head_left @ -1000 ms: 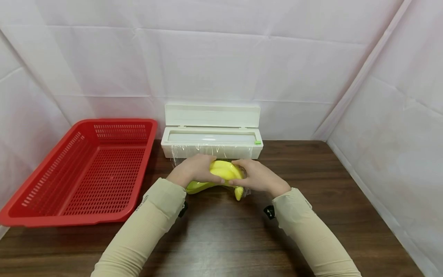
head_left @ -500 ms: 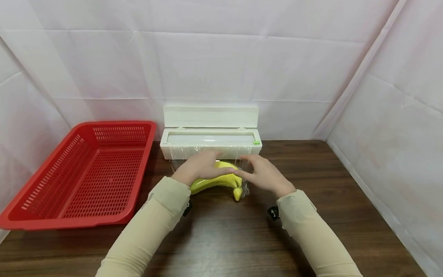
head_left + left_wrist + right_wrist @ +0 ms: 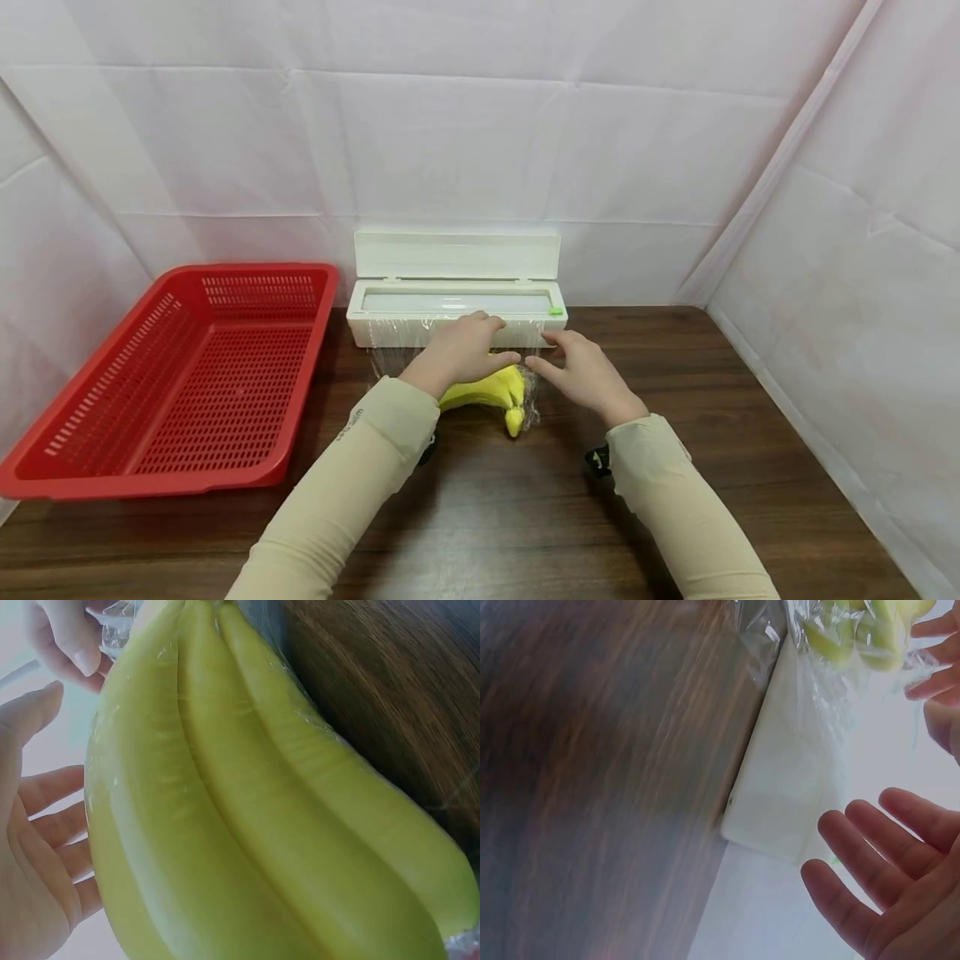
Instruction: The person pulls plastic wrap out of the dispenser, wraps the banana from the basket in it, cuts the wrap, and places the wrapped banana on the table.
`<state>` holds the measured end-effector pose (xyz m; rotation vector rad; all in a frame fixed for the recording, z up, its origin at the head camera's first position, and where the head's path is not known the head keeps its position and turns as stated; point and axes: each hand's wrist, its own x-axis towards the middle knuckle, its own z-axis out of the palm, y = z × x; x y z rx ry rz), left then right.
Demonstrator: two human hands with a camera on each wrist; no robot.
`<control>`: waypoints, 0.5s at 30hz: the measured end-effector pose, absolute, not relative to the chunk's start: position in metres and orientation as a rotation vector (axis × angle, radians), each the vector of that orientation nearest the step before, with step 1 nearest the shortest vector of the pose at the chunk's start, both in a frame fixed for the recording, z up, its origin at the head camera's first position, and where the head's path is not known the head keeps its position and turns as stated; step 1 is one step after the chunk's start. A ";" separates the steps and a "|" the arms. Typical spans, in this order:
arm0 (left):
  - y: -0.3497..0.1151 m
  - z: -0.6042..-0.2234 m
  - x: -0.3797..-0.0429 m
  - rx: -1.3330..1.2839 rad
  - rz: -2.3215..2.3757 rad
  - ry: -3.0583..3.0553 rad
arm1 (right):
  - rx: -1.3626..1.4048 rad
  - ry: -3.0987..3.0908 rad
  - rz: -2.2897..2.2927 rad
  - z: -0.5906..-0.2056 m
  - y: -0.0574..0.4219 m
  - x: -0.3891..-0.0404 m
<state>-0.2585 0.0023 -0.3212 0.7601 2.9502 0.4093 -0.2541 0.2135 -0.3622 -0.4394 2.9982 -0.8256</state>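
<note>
Bananas: 1 yellow bunch (image 3: 487, 389), on the table just in front of the box, stem end twd R; at least 3 fruits show in L wrist view.
Film: clear sheet (image 3: 388, 360), hangs from box front to the bunch; wraps fruit, crumpled by stem.
Hands: 2, both empty-fingered & relaxed, thumbs spread from fingers.
L hand (image 3: 463, 350): over the bunch, palm twd R, fingers fwd; contact w/ fruit can't be told.
R hand (image 3: 588, 375): just R of stem, fingers loosely bent, pointing fwd-L; thumb tips near each other, small gap btw.
Sleeves: 2, pale (image 3: 337, 500), reach in from near side.
Box: 1, white (image 3: 362, 329), lid (image 3: 457, 256) up, 1 green tab (image 3: 556, 311) at R end.
Basket: 1, red (image 3: 150, 486), far L; strip of wood btw it & box.
Table: dark wood (image 3: 510, 533); room R of R hand out to R edge, & nearside btw forearms.
Cloth: white (image 3: 450, 150), hangs behind, L & R; box's raised lid close to back one.
</note>
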 end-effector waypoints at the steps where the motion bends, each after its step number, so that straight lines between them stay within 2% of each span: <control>1: 0.004 -0.321 -0.259 0.763 0.404 2.949 | -0.435 3.002 -0.828 -0.362 0.215 -0.255; 15: 0.026 -0.311 -0.265 0.788 0.309 2.938 | -0.293 3.035 -0.858 -0.365 0.231 -0.265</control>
